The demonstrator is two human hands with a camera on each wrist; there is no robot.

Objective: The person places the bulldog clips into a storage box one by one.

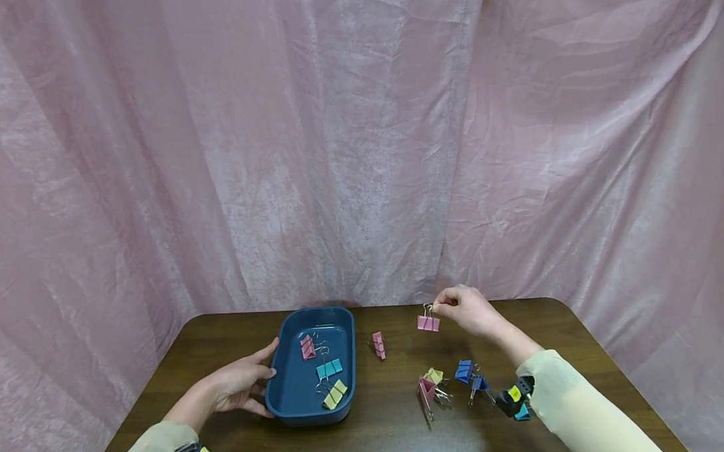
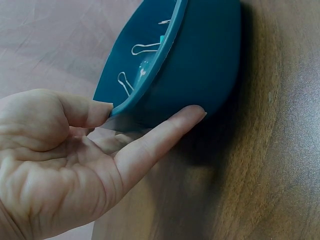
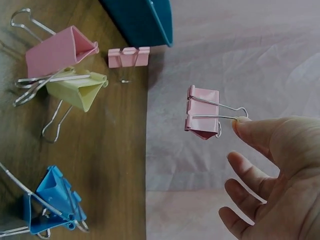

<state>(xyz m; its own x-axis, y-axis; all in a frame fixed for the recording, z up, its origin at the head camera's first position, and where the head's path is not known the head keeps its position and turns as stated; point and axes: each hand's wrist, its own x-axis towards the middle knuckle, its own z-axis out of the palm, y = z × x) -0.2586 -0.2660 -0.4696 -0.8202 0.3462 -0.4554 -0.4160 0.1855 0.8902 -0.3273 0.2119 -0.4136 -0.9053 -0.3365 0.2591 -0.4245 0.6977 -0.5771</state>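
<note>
My right hand (image 1: 468, 309) pinches a pink binder clip (image 1: 428, 323) by its wire handles between thumb and fingertip, raised over the back of the table. In the right wrist view that clip (image 3: 204, 110) hangs out from the fingertips, other fingers spread apart. At the left, my left hand (image 1: 242, 384) holds the end of a dark blue box (image 1: 311, 417), thumb at the rim and a finger (image 2: 165, 130) along the outer wall. Inside the box lie a pink clip (image 1: 308, 347), a teal clip (image 1: 329, 369) and a yellow clip (image 1: 334, 394).
Another pink clip (image 1: 379, 345) lies right of the box. Nearer are a larger pink clip (image 1: 426, 388) with a yellow clip (image 1: 434, 375), and blue clips (image 1: 464, 371). A teal clip (image 1: 522, 413) shows partly under the right wrist. Pink curtain (image 1: 359, 153) hangs behind the table.
</note>
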